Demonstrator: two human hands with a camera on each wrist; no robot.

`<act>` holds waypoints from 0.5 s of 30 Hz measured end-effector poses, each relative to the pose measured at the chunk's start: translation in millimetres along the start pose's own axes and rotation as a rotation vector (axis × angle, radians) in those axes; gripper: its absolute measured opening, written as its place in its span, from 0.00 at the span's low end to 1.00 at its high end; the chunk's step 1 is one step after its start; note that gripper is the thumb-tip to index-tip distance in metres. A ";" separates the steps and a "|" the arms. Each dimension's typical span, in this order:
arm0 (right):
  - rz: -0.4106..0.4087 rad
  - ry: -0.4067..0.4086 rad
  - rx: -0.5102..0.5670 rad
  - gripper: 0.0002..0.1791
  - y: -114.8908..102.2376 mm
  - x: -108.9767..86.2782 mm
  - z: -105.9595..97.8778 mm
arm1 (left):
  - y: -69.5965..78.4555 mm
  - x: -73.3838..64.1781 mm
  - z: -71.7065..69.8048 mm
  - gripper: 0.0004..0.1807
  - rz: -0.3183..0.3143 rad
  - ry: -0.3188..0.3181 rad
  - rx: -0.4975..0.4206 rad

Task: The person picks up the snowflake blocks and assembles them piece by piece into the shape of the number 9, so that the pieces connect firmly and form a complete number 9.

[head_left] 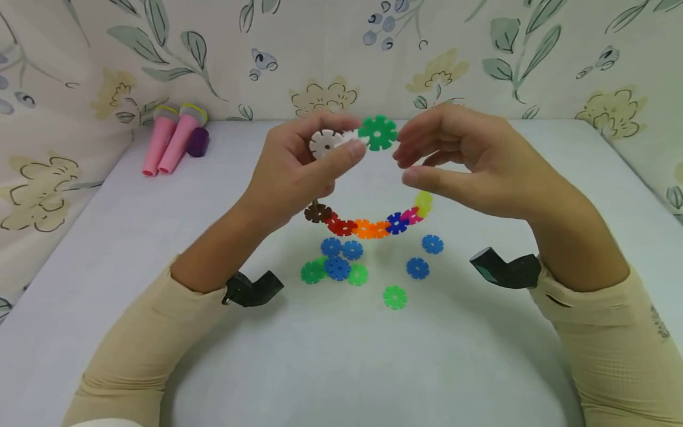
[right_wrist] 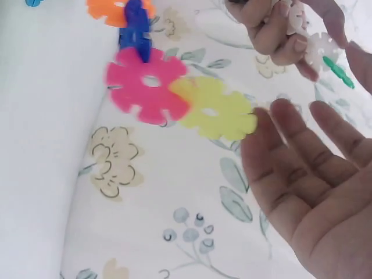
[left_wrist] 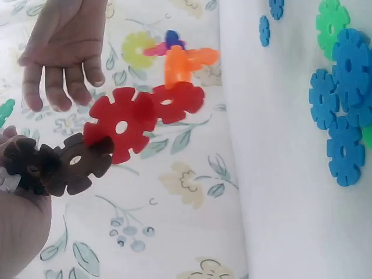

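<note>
My left hand (head_left: 293,169) pinches white notched plastic discs (head_left: 325,142) between thumb and fingers, above the table. A green disc (head_left: 377,133) is joined at their right end. From the left hand hangs a curved chain of linked discs: brown (left_wrist: 77,164), red (left_wrist: 121,125), orange (head_left: 372,229), dark blue (head_left: 396,223), pink (right_wrist: 148,84) and yellow (right_wrist: 215,110). Just right of the green disc is my right hand (head_left: 475,160), its fingers extended and slightly bent, gripping nothing. The yellow end hangs close to its fingers in the right wrist view; contact there is unclear.
Loose blue discs (head_left: 418,268) and green discs (head_left: 395,298) lie on the white table (head_left: 341,367), some overlapping. Two pink toy microphones (head_left: 178,142) and a purple piece (head_left: 198,142) sit at the back left. Behind hangs a floral cloth (head_left: 341,59).
</note>
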State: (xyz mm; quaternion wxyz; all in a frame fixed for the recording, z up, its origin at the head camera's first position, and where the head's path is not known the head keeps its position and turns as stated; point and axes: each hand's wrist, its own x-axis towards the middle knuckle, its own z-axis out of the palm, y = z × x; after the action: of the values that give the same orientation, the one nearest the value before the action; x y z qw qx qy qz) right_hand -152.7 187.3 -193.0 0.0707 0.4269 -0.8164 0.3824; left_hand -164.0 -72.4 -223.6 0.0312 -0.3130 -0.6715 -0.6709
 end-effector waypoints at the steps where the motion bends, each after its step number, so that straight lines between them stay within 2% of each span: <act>1: 0.017 -0.008 -0.004 0.31 1.0 0.2 0.0 | 0.1 0.6 -1.8 0.14 0.022 0.028 -0.037; 5: 0.091 0.005 0.016 0.38 3.6 1.8 0.7 | 2.2 4.2 -7.6 0.10 0.107 0.175 -0.211; 7: 0.109 0.031 0.080 0.37 3.7 3.1 2.1 | 3.1 5.8 -9.0 0.09 0.148 0.230 -0.298; 9: 0.117 0.090 0.184 0.33 3.4 3.9 4.5 | 3.9 7.0 -9.6 0.07 0.165 0.262 -0.374; 12: 0.088 0.200 0.338 0.26 2.5 5.2 9.5 | 4.2 7.6 -10.6 0.09 0.152 0.240 -0.374; 14: 0.042 0.243 0.363 0.24 1.9 6.0 12.8 | 3.8 6.9 -11.2 0.11 0.129 0.184 -0.302; 15: 0.014 0.247 0.341 0.23 1.7 6.6 14.4 | 3.5 6.5 -11.1 0.12 0.124 0.145 -0.245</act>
State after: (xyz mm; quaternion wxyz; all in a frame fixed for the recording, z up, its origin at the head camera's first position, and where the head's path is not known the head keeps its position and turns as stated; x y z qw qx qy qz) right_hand -155.1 173.8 -201.1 0.0941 0.3768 -0.7282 0.5647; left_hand -171.8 -80.5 -216.4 0.0826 -0.3063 -0.5599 -0.7654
